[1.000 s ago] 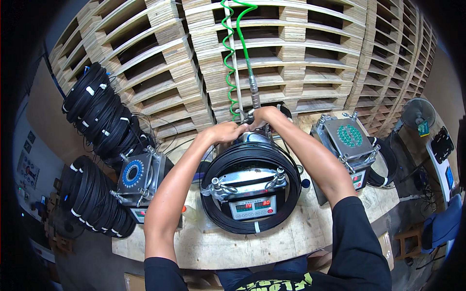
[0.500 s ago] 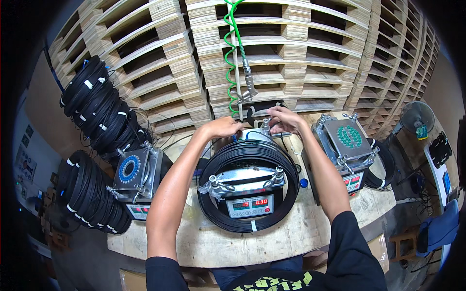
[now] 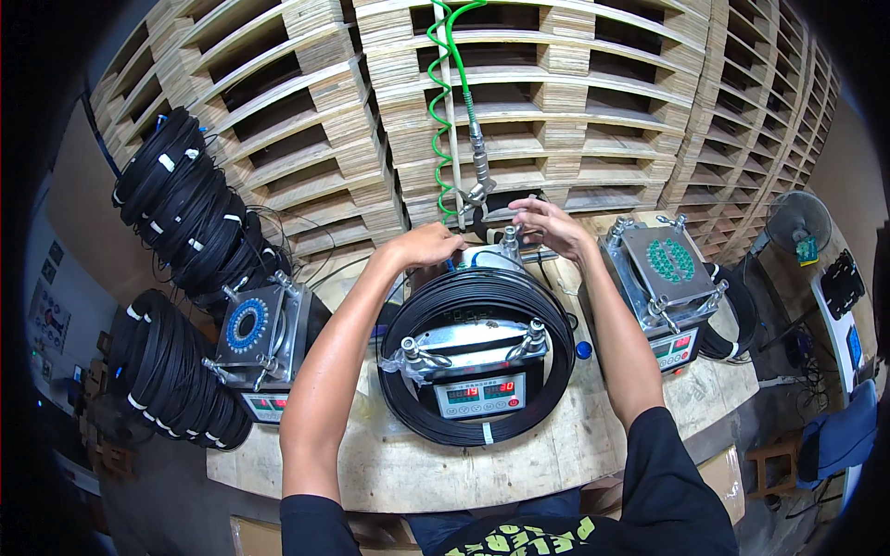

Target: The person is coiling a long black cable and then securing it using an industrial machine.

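A coil of black cable [image 3: 552, 397] hangs around the middle machine [image 3: 477, 345], which has a metal clamp top and a lit panel. Beyond the coil, my left hand [image 3: 428, 246] is at the machine's back left corner, its fingers curled and closed; whatever they grip is hidden. My right hand [image 3: 551, 227] is open, fingers apart, just right of the metal post knob [image 3: 511, 239] at the back. Behind the hands hangs an air blow gun [image 3: 479, 171] on a green coiled hose [image 3: 436, 111].
A left machine [image 3: 267, 338] holds a ring of blue pieces; a right machine [image 3: 667, 278] carries green ones. Stacked black cable coils [image 3: 190, 218] rise at the left. Wooden pallets [image 3: 556, 102] wall off the back. A blue cap [image 3: 583, 349] lies on the table; a fan [image 3: 797, 222] stands far right.
My right hand has risen slightly, moved right and opened its fingers beside the knob. The blow gun has swung and turned a little. My left hand stays in place.
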`<state>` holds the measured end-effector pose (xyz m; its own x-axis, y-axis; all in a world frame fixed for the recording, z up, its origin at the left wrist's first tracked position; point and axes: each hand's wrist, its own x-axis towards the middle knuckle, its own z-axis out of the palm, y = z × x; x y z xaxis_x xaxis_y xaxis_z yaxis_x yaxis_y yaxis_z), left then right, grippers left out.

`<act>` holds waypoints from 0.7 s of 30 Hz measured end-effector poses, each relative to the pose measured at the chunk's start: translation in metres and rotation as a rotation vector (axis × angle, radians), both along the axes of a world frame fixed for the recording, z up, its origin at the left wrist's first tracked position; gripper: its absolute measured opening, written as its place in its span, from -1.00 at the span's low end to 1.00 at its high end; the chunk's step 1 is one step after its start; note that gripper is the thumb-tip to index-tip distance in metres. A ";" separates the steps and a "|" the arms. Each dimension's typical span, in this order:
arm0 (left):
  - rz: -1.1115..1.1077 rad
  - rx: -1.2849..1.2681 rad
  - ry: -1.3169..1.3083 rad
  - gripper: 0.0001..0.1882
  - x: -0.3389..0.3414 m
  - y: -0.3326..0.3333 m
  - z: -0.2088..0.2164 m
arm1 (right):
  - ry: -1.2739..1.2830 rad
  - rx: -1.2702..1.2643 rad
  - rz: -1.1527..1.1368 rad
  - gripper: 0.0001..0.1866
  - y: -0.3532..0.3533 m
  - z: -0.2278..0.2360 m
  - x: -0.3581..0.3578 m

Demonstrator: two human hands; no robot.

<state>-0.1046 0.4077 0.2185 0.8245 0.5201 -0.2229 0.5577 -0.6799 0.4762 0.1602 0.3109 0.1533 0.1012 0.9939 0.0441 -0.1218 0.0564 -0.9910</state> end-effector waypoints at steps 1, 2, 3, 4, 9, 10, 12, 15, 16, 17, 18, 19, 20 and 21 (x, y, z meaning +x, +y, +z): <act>0.008 0.001 0.007 -0.54 0.001 0.000 0.000 | -0.002 -0.002 -0.002 -0.54 0.001 -0.002 0.004; 0.005 -0.001 0.004 -0.54 0.001 0.000 0.000 | -0.015 0.020 0.057 -0.60 0.004 -0.006 0.008; -0.016 0.010 0.009 -0.54 0.002 0.003 -0.001 | -0.028 0.042 0.116 -0.64 0.006 -0.008 0.012; -0.037 0.022 0.013 -0.54 0.004 0.005 -0.002 | -0.031 0.040 0.112 -0.64 0.010 -0.011 0.014; 0.023 -0.009 0.028 -0.54 0.004 0.009 -0.009 | -0.238 -0.088 -0.093 -0.76 0.018 -0.016 0.000; 0.014 -0.012 0.004 -0.54 0.002 0.010 -0.011 | -0.215 -0.133 -0.080 -0.76 0.016 -0.014 -0.002; 0.006 -0.015 -0.020 -0.54 -0.001 0.011 -0.010 | -0.008 -0.056 -0.031 -0.75 0.005 -0.013 -0.008; 0.009 -0.039 0.002 -0.54 0.000 0.005 -0.001 | 0.185 0.064 0.076 -0.71 0.007 -0.019 0.000; 0.019 -0.031 0.026 -0.53 0.006 0.001 0.004 | 0.169 0.107 0.131 -0.69 0.010 -0.025 0.013; 0.028 -0.022 0.051 -0.52 0.014 -0.005 0.008 | 0.147 0.109 0.117 -0.65 0.017 -0.030 0.024; 0.034 -0.022 0.051 -0.52 0.012 -0.003 0.007 | 0.147 0.108 0.122 -0.65 0.019 -0.028 0.021; 0.033 -0.027 0.052 -0.51 0.011 -0.002 0.005 | 0.118 0.089 0.104 -0.63 0.019 -0.025 0.019; 0.028 -0.031 0.052 -0.50 0.013 -0.001 0.004 | 0.087 0.068 0.082 -0.61 0.018 -0.023 0.019; 0.036 -0.030 0.051 -0.50 0.009 0.005 0.000 | 0.063 0.032 0.021 -0.50 0.017 -0.019 0.012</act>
